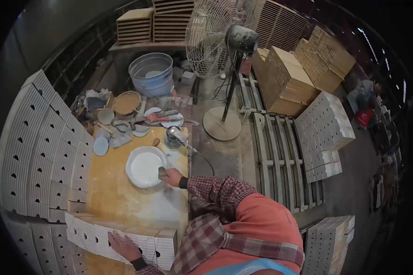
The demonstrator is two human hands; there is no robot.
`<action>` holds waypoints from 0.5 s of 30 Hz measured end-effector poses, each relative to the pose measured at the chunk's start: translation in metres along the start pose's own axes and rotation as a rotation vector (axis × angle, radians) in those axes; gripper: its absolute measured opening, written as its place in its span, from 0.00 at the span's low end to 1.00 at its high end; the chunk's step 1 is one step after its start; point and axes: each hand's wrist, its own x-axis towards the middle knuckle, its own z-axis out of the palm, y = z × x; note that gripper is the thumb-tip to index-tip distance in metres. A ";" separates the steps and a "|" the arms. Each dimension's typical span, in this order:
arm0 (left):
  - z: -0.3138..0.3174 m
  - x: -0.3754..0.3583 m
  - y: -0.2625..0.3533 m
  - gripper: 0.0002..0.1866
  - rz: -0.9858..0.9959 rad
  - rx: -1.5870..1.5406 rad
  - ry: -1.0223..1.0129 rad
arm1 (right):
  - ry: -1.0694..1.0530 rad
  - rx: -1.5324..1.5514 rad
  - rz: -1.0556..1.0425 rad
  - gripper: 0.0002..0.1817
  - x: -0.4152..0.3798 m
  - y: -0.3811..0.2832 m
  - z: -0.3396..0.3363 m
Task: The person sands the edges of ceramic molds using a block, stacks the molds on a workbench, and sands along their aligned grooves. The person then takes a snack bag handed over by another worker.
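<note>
My left hand (124, 246) lies with its fingers stretched against the ridged white face of a long block stack (91, 237) with a row of dark half-round holes. This stack rests across the near part of the yellowish tabletop (110, 188). At the right rim of a white bowl (144, 166) my right hand (173, 177) is closed on a small dark greenish piece (162, 172); its kind is too small to tell. White liquid seems to fill the bowl. Behind it stands a round metal tool with a cord (174, 136).
Tall stacks of holed white blocks (34, 151) line the left side. Cluttered tools, dishes and a brown round pan (126, 102) lie at the table's back, before a blue bucket (151, 75). A standing fan (222, 123), pallets (280, 158) and board stacks (284, 80) occupy the right.
</note>
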 end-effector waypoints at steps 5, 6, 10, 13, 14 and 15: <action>-0.003 0.000 0.006 0.23 -0.019 0.017 0.017 | 0.015 -0.031 0.082 0.12 0.016 0.007 -0.009; -0.002 -0.001 0.005 0.23 -0.023 -0.002 0.009 | 0.022 -0.004 0.087 0.13 0.019 0.007 -0.010; -0.001 0.000 0.009 0.24 -0.026 -0.081 0.054 | 0.010 -0.115 0.036 0.13 0.030 0.008 -0.008; -0.002 0.000 0.015 0.24 -0.079 -0.251 0.121 | -0.005 -0.120 -0.003 0.13 0.038 0.008 -0.001; -0.002 0.002 0.013 0.24 -0.113 -0.172 0.095 | -0.014 -0.148 0.028 0.13 0.040 0.009 0.000; -0.003 0.001 0.011 0.23 -0.160 -0.088 0.062 | -0.037 -0.176 0.060 0.13 0.041 0.001 -0.004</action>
